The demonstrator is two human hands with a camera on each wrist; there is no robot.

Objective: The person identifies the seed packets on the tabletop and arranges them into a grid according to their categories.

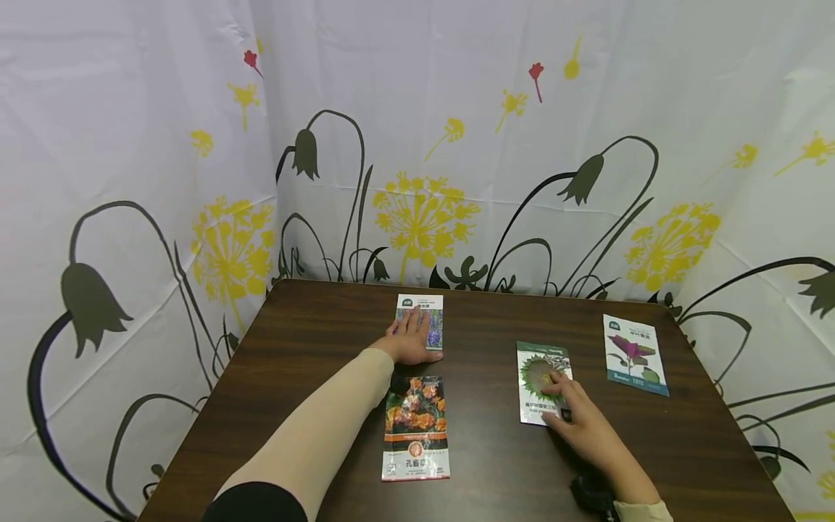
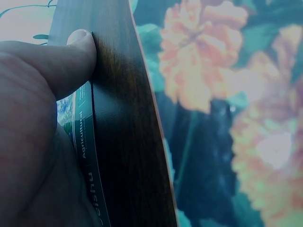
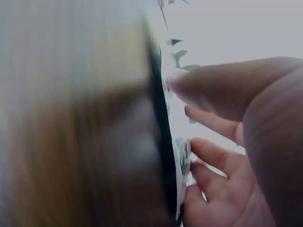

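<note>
Beige sleeve [image 1: 320,435] is slanting beside a marigold seed packet [image 1: 415,428] on a wood-grain table [image 1: 326,326]; the left hand [image 1: 411,344] is lying splayed on a lavender packet [image 1: 435,326] while the right hand [image 1: 579,419], fingers loosely extended, is resting on a sunflower packet [image 1: 535,373].

The place is a curtained-off table spot; whether in a home, an office or a studio cannot be told. A creased white cloth [image 1: 156,130] fills the upper frame and runs down both sides, printed with drooping grey-green bell flowers [image 1: 96,304], yellow flower heads [image 1: 424,214] and small red blooms [image 1: 536,70]. A dark wood-grain table [image 1: 483,348] takes up the lower middle, its far edge close against the cloth.
</note>
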